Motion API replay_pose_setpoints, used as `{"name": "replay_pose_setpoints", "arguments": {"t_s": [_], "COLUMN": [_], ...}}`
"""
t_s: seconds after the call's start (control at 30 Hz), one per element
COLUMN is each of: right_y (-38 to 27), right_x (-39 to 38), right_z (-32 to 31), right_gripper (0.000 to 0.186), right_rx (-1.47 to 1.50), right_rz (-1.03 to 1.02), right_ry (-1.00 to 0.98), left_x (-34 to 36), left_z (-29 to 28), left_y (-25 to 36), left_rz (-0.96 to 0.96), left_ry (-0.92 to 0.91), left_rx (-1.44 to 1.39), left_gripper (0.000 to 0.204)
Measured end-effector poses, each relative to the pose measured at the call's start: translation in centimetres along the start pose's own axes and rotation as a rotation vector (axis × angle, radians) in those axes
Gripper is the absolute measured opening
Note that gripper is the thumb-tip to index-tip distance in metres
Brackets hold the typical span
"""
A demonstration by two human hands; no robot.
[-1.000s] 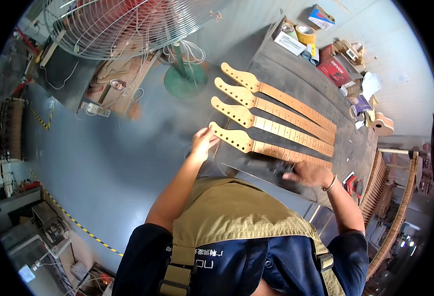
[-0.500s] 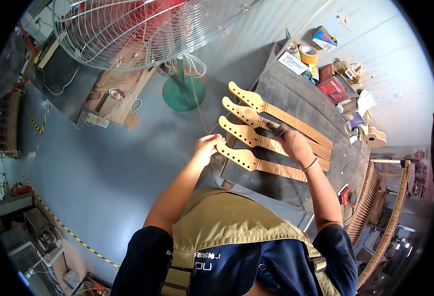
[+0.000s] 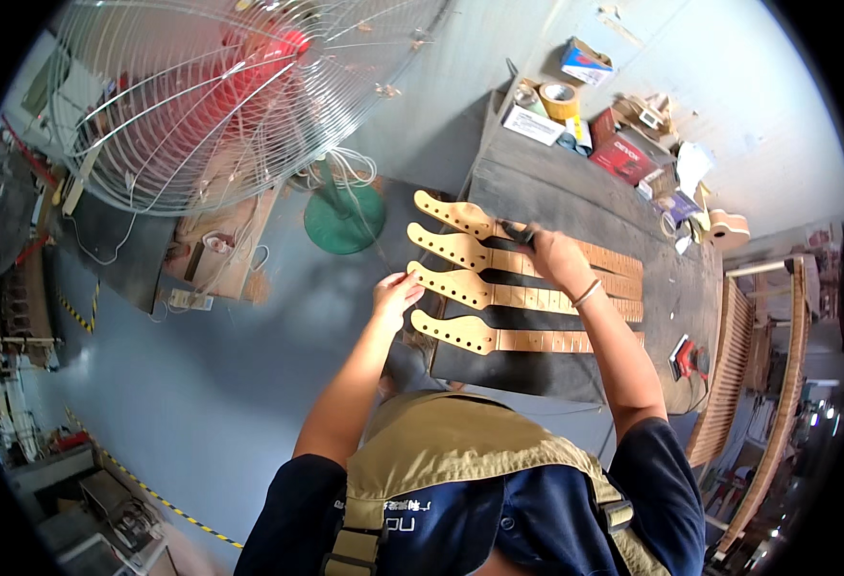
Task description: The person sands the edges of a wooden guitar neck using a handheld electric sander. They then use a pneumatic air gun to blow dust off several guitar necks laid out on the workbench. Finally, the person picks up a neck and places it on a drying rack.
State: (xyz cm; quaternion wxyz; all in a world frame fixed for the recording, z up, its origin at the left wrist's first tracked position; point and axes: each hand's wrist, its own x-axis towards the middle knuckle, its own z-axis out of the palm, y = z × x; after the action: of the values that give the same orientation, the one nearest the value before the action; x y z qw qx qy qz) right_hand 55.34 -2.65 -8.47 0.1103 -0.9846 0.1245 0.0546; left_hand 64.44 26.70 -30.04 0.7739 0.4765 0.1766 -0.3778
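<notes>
Four light wooden guitar necks, with holed headstocks to the left, lie side by side on the dark bench: the farthest (image 3: 455,213), the second (image 3: 446,248), the third (image 3: 455,288) and the nearest (image 3: 452,332). My left hand (image 3: 393,300) pinches the headstock tip of the third neck. My right hand (image 3: 558,259) is closed on a small dark object (image 3: 518,232), too hidden to identify, over the farthest neck just right of its headstock, partly covering the second neck.
A large wire fan on a green stand (image 3: 345,216) fills the upper left. Boxes (image 3: 532,125) and tape rolls (image 3: 558,96) line the bench's back. A red power tool (image 3: 683,357) lies at its right end. A wooden rack (image 3: 729,370) stands beside it.
My left hand has moved from the nearest neck's tip to the third's. My right hand has risen from the nearest neck to the farthest, with the dark object. The view has shifted.
</notes>
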Motion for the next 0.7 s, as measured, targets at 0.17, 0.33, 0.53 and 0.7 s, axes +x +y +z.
{"name": "replay_pose_setpoints", "arguments": {"t_s": [0.17,0.33,0.53,0.7], "right_y": [2.9,10.5,14.1,20.0], "right_x": [-5.6,-12.1,-23.1,-33.1], "right_z": [-2.2,-3.4,-7.0,-6.6], "right_gripper": [0.059,0.039,0.056,0.056], "right_rx": [-0.106,0.202,0.443,0.454], "right_rz": [-0.202,0.209,0.431,0.698], "right_ry": [-0.555,-0.113,-0.840,-0.570], "left_x": [-3.0,-6.7,-10.4,-9.9], "left_z": [3.4,8.8,15.5,19.2], "left_y": [0.6,-2.8,-9.1,-13.4], "left_rz": [0.610,1.041,1.121,1.157], "left_ry": [0.345,-0.159,-0.788,-0.783], "left_rx": [1.039,1.432,1.701,1.756], "left_gripper": [0.055,0.077,0.078,0.067]}}
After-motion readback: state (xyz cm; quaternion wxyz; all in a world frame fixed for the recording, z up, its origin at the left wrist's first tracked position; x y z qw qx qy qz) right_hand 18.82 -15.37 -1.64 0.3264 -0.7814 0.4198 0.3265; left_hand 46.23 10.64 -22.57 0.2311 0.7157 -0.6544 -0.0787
